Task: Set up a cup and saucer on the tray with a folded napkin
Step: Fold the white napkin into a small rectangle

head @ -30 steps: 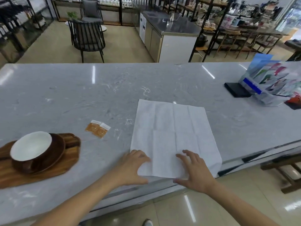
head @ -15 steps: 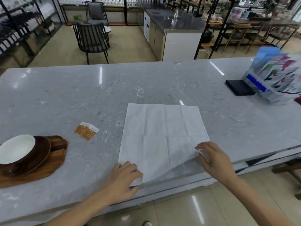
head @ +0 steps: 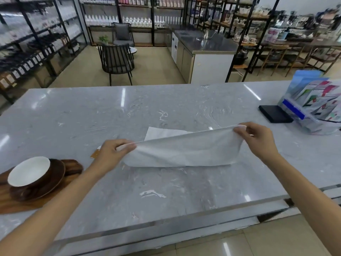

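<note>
— Over the counter [head: 166, 191], mid-fold: left hand [head: 112, 154] and right hand [head: 258, 139] each pinch a near corner of the napkin [head: 184, 152], lifted toward its far edge.
— Risk?
— Uneven pull could skew the fold; thin paper may slip from either grip or tear.
— Cup [head: 27, 171]?
— On its saucer [head: 51, 183], on the tray [head: 27, 204], far left, well apart.

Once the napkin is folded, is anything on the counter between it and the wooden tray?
Only the small orange packets lie left of the napkin, partly hidden by the left hand, roughly toward the tray. Otherwise bare counter.
</note>
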Demonstrator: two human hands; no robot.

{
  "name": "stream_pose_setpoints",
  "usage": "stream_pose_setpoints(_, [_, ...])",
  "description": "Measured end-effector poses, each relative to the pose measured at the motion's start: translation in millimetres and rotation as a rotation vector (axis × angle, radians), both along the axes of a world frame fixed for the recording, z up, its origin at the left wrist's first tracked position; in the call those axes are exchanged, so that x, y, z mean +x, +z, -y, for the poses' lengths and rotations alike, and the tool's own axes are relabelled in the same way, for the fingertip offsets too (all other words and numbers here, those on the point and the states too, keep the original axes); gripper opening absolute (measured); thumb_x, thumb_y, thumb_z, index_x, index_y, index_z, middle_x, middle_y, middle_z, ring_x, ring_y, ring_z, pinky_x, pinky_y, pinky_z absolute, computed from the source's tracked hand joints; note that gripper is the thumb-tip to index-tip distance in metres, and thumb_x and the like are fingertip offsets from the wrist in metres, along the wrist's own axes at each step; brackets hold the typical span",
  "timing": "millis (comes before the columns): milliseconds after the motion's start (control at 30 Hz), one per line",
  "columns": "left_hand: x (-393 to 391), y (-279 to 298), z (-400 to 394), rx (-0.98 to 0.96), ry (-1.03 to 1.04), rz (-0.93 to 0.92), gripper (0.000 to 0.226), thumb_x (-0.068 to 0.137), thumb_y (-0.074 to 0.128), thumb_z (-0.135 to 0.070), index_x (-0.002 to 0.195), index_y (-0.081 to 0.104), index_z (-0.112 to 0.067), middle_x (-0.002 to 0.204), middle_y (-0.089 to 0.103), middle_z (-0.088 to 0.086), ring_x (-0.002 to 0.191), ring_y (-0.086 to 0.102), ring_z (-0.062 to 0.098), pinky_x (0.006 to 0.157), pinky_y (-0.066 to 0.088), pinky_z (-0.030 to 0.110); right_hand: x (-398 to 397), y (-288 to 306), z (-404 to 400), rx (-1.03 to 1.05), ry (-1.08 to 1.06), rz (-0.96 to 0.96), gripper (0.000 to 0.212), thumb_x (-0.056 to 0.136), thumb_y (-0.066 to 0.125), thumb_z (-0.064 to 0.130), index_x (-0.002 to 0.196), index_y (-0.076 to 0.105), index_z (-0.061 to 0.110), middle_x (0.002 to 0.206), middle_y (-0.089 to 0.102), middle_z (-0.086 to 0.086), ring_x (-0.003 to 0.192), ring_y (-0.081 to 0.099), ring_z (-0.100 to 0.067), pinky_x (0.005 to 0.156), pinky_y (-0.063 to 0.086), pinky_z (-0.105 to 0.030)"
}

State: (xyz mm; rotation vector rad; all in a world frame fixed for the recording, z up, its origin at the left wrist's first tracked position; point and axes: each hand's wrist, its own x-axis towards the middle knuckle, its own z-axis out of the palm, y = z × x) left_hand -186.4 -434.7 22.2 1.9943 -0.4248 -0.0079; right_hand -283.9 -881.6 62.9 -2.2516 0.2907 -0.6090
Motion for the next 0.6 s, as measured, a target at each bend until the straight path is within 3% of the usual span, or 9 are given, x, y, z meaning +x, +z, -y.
stream_pose_setpoints(67, [12, 23, -10, -0.071, 0.091, 0.054, 0.004, 0.082, 0.078, -0.035, 0.078, 0.078, -0.034, 0.08, 0.077, -0.022, 0.068, 0.066, -0.007, 0.057, 0.047, 0.007, 6, 16, -7, 0.043, 0.023, 0.087, 0.013, 0.096, 0.067, 0.032, 0.097, 0.075, 0.022, 0.094, 0.075, 0.006, 0.089, 0.07, -0.012, 0.082, 0.056, -0.033])
stream_pose_setpoints(100, [17, 33, -16, -0.118, 0.128, 0.081, 0.009, 0.077, 0.079, -0.041, 0.077, 0.079, -0.032, 0.077, 0.077, -0.019, 0.065, 0.066, -0.005, 0.055, 0.047, 0.008, 8, 24, -11, 0.052, 0.037, 0.133, 0.014, 0.097, 0.066, 0.032, 0.098, 0.075, 0.022, 0.094, 0.075, 0.008, 0.09, 0.069, -0.011, 0.081, 0.056, -0.031])
stream_pose_setpoints(200, [29, 63, -30, -0.247, 0.169, 0.127, 0.007, 0.071, 0.081, -0.042, 0.071, 0.079, -0.035, 0.065, 0.073, -0.019, 0.055, 0.063, -0.007, 0.05, 0.046, 0.006, 14, 47, -20, 0.054, 0.069, 0.214, 0.016, 0.097, 0.065, 0.034, 0.102, 0.075, 0.022, 0.098, 0.074, 0.012, 0.093, 0.067, -0.011, 0.078, 0.055, -0.027])
stream_pose_setpoints(333, [44, 95, -39, -0.257, 0.108, 0.129, 0.006, 0.074, 0.079, -0.038, 0.077, 0.08, -0.042, 0.082, 0.078, -0.019, 0.075, 0.071, -0.004, 0.067, 0.054, 0.009, 26, 66, -23, 0.115, 0.061, 0.19, 0.025, 0.092, 0.069, 0.042, 0.105, 0.077, 0.023, 0.099, 0.075, 0.012, 0.094, 0.068, -0.01, 0.081, 0.055, -0.03])
stream_pose_setpoints(400, [46, 106, -44, -0.264, 0.056, 0.138, 0.011, 0.076, 0.077, -0.034, 0.082, 0.08, -0.043, 0.087, 0.078, -0.019, 0.082, 0.072, -0.004, 0.07, 0.054, 0.008, 27, 67, -20, 0.226, 0.082, 0.185, 0.028, 0.087, 0.072, 0.047, 0.1, 0.078, 0.023, 0.085, 0.074, 0.012, 0.078, 0.066, -0.002, 0.076, 0.053, -0.032])
stream_pose_setpoints(467, [41, 114, -52, -0.272, 0.001, 0.156, 0.015, 0.077, 0.076, -0.031, 0.086, 0.081, -0.042, 0.088, 0.079, -0.017, 0.083, 0.073, -0.002, 0.069, 0.054, 0.008, 21, 64, -16, 0.302, 0.131, 0.202, 0.03, 0.083, 0.075, 0.051, 0.091, 0.077, 0.022, 0.076, 0.068, -0.003, 0.069, 0.058, -0.012, 0.071, 0.05, -0.037])
stream_pose_setpoints(533, [34, 115, -63, -0.263, -0.046, 0.166, 0.016, 0.077, 0.076, -0.026, 0.086, 0.082, -0.037, 0.083, 0.079, -0.014, 0.076, 0.073, -0.001, 0.065, 0.054, 0.008, 10, 59, -14, 0.39, 0.189, 0.221, 0.033, 0.08, 0.078, 0.049, 0.085, 0.076, 0.016, 0.082, 0.057, -0.027, 0.074, 0.05, -0.026, 0.073, 0.045, -0.044])
stream_pose_setpoints(600, [27, 110, -75, -0.225, -0.081, 0.171, 0.015, 0.076, 0.076, -0.021, 0.084, 0.083, -0.032, 0.078, 0.079, -0.01, 0.07, 0.072, 0.001, 0.063, 0.055, 0.01, -4, 51, -14, 0.466, 0.232, 0.204, 0.036, 0.076, 0.081, 0.049, 0.083, 0.075, 0.014, 0.083, 0.057, -0.024, 0.078, 0.049, -0.03, 0.074, 0.042, -0.047])
